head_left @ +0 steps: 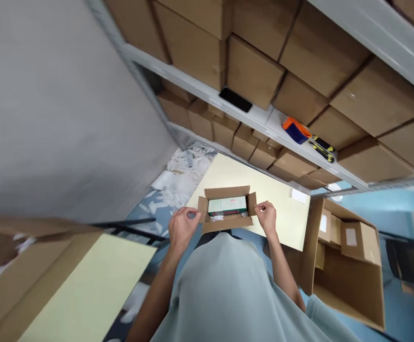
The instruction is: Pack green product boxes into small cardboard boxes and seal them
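Observation:
A small cardboard box (227, 224) stands on the pale yellow table with its flaps spread. Inside it lies a white and green carton (227, 204), with a bit of white material beside it. My left hand (183, 228) pinches the box's left flap between thumb and fingers. On the opposite side, my right hand (267, 216) has its fingertips closed on the right flap.
The pale yellow table (281, 223) carries a white label (298, 195). A large open carton (349, 285) with smaller boxes stands at right. Shelves of boxes rise ahead, with a phone (236, 99), an orange-blue tape dispenser (296, 130) and cutters (321, 151). Paper scraps (187, 166) litter the floor.

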Demonstrator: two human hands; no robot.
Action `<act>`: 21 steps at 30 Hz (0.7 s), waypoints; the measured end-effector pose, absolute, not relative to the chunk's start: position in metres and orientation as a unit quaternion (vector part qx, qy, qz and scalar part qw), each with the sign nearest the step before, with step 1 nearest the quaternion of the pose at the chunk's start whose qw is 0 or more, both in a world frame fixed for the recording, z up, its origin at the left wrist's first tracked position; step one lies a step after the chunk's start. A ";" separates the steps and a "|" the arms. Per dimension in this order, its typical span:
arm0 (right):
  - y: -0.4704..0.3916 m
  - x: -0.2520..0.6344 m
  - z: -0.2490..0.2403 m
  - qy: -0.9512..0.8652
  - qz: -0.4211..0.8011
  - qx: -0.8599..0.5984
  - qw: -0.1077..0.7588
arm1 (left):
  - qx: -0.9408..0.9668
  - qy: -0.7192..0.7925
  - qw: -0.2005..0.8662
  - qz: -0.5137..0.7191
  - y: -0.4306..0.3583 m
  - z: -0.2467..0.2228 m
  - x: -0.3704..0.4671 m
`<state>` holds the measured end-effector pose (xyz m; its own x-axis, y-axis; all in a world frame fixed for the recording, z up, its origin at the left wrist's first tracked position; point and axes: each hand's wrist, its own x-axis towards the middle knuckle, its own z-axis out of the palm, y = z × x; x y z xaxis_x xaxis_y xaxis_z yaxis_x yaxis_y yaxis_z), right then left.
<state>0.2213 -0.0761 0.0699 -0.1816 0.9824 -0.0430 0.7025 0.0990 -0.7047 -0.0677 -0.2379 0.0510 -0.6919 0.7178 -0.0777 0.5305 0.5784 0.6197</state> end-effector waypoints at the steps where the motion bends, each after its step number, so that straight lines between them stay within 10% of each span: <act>1: -0.076 0.216 0.070 -0.720 0.319 -0.573 0.227 | 0.330 0.886 0.147 0.289 -0.255 0.058 -0.064; 21: -0.237 -0.013 0.058 -0.904 0.416 -0.101 0.011 | -0.175 0.951 -0.043 0.251 -0.558 0.076 -0.022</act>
<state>-0.0132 -0.2373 0.0582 -0.9795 0.1914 -0.0636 0.1727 0.6330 -0.7546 -0.0219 -0.5581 0.0756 -0.9352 -0.3542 -0.0070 -0.3114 0.8123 0.4931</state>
